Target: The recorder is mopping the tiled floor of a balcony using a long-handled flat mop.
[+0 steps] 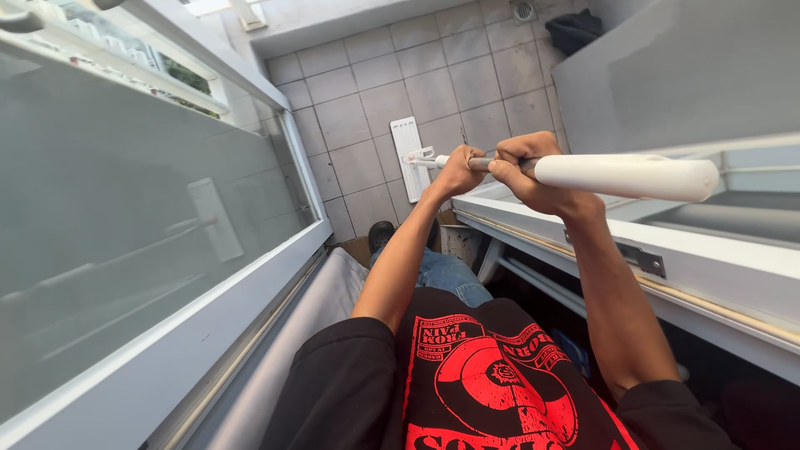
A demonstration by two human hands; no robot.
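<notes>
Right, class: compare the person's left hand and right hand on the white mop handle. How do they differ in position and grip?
The left hand grips the mop handle farther down, nearer the flat white mop head on the grey tiled floor; the right hand sits higher, beside the thick white end grip. The left hand sits on the thin metal section, the right where the thick part begins. Both are closed around the handle.

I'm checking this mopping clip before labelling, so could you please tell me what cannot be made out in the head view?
- Mop handle: the grey shaft under the left hand and right hand is hidden by their fingers.
- Flat mop head: its underside faces the tiled floor, so any dirt is unseen.
- Shoe: partly hidden by the left forearm.
- Dark bundle: too small to identify.
- Goods behind the display-case glass: blurred by reflections.
</notes>
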